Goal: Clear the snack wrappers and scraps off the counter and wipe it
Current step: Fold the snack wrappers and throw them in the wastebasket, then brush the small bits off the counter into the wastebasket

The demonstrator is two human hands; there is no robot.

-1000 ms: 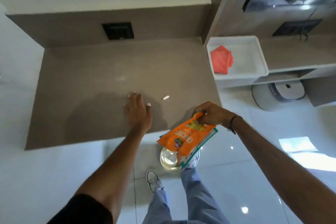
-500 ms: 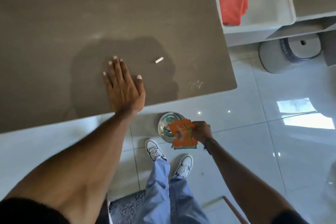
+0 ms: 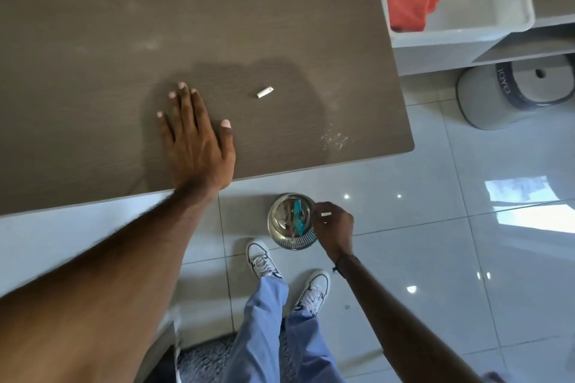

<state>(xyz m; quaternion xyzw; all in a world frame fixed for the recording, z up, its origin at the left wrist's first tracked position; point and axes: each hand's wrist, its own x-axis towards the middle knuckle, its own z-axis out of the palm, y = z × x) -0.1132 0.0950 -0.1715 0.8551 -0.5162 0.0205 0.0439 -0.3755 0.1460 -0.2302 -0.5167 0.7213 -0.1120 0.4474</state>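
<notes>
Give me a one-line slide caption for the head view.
Left hand flat on counter; right hand at floor bin; scrap and crumbs remain.

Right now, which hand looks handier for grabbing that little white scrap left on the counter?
Probably the left hand. It lies flat and empty on the counter, close beside the white scrap. The right hand is down at the metal bin on the floor, below the counter's edge.

We are seeing both forearms bare to the frame edge. The right wrist is wearing a thin dark band, knotted at the side. The legs are wearing light blue trousers. The feet are wearing white lace-up sneakers with dark trim.
</notes>
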